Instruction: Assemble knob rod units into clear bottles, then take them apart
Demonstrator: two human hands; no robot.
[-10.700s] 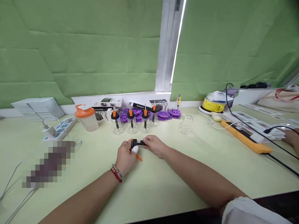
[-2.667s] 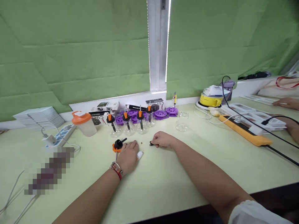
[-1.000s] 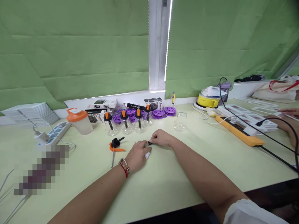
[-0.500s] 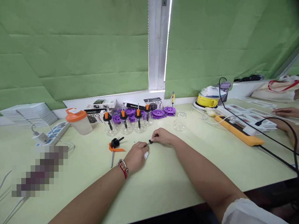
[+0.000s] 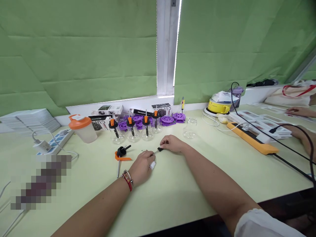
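My left hand rests low over the table, fingers closed on one end of a small metal spring. One of its fingers has a white wrap. My right hand pinches a small black piece at the spring's other end, with fingertips partly hiding it. Left of my left hand lies an orange-and-black dispenser top with a metal tube. Behind my hands stand several clear glass bottles with orange-and-black tops. A topless glass bottle stands apart on the right.
Purple round holders and printed boxes line the wall. A shaker cup and a white power strip are on the left. An orange power strip, cables and a yellow pot occupy the right. Another person's hand is far right.
My left hand has shifted slightly left and toward me. More of the spring now shows between my two hands, while my right hand has barely moved.
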